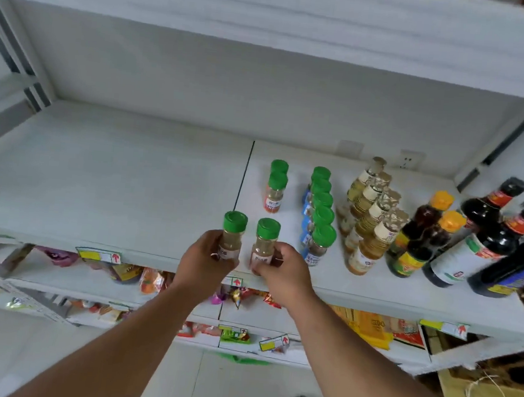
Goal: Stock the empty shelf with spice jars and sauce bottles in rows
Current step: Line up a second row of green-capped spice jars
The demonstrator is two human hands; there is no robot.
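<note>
Seen from a head-worn camera, a person stands at a white shelf [102, 183], both arms reaching forward; each hand carries one small green-capped spice jar at the shelf's front edge, near the picture's centre. The left hand [206, 260] has its fingers curled round the lower body of the left jar [232, 237]; the right hand [282, 272] pinches the right jar [264, 246] low on its label, thumb in front, other fingers hidden behind. Both jars stand upright, caps clear above the fingers, just beside each other.

These jars look light, rigid and smooth, probably glass or hard plastic, so likely slippery and breakable if dropped; a hold round the middle of the body seems safest, not the cap.

At 1 o'clock from the hands a short row of two matching jars [276, 187] runs back; toward 2 o'clock stand a longer jar row [321, 217], pale sauce bottles [370, 221] and dark bottles [481, 238].
</note>
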